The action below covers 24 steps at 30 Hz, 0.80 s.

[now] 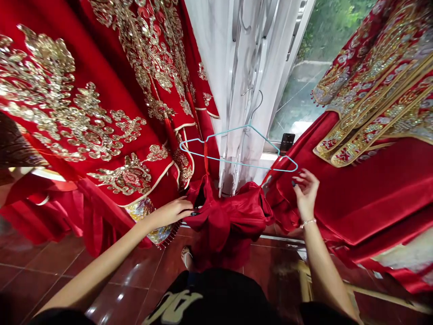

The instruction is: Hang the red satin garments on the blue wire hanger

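Note:
A red satin dress [223,216] hangs in front of me by thin straps from a light blue wire hanger [233,162]. The hanger's hook is up near a white metal rack. My left hand [177,211] is at the left side of the dress's bodice, fingers together and closed on the fabric; its thumb is hidden. To the right of the dress, just below the hanger's right end, my right hand [307,188] is raised with fingers bent and apart, holding nothing. A bracelet [307,222] is on that wrist.
Red garments with gold sequins [118,122] hang close on the left. More embroidered red clothing [372,113] hangs on the right. The white rack [233,85] stands ahead beside a window [301,85]. A phone [287,143] stands at the sill. Red-brown tiles [118,289] cover the floor.

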Motion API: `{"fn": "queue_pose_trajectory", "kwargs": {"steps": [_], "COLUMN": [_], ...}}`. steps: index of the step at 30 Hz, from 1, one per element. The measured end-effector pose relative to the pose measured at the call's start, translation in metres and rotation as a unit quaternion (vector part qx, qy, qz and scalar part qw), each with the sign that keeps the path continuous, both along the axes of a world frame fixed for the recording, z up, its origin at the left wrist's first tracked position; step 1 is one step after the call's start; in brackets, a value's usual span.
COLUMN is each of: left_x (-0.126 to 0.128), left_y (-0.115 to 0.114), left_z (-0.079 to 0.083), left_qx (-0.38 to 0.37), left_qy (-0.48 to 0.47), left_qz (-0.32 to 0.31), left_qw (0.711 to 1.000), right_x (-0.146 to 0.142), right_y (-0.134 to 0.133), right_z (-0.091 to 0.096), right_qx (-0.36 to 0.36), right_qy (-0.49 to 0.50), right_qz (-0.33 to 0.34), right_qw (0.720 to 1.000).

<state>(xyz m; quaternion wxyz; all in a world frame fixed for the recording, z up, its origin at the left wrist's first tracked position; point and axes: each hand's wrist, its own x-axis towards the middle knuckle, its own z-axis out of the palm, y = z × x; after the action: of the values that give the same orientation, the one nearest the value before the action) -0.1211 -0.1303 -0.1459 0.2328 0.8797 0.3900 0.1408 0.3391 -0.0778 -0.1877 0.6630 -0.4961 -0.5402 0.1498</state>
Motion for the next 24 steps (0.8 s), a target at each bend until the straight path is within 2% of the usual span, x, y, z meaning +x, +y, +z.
{"fn": "queue_pose_trajectory", "kwargs": {"steps": [2,5,9,13,19,22,24], "left_x": [-0.006,-0.009,-0.008,-0.007,-0.01,-0.013,-0.015], "left_y": [-0.003,0.0,0.005,0.005,0.001,0.003,0.004], "left_z": [-0.005,0.003,0.015,0.02,0.018,0.014,0.011], "left_qx": [-0.028,-0.048,-0.095,-0.078,-0.008,0.05,0.108], "left_qy": [-0.005,-0.015,-0.013,-0.02,-0.027,-0.095,-0.154], "left_qz": [-0.001,0.0,0.014,0.054,0.107,0.167,0.209], "left_qw": [1.0,0.999,0.995,0.995,0.994,0.98,0.96], "right_x": [-0.008,-0.02,-0.022,-0.017,-0.014,-0.006,-0.001], "right_y": [-0.009,-0.016,-0.019,-0.02,-0.021,-0.02,-0.022], "right_z": [-0.027,-0.06,-0.087,-0.094,-0.098,-0.095,-0.089], "right_qx": [-0.068,-0.179,-0.263,-0.302,-0.329,-0.341,-0.344], "right_qy": [-0.02,-0.12,-0.247,-0.226,-0.136,-0.082,-0.035], "right_qz": [0.057,0.129,0.111,0.114,0.019,0.041,0.073], "right_qw": [0.996,0.968,0.926,0.919,0.934,0.936,0.935]}}
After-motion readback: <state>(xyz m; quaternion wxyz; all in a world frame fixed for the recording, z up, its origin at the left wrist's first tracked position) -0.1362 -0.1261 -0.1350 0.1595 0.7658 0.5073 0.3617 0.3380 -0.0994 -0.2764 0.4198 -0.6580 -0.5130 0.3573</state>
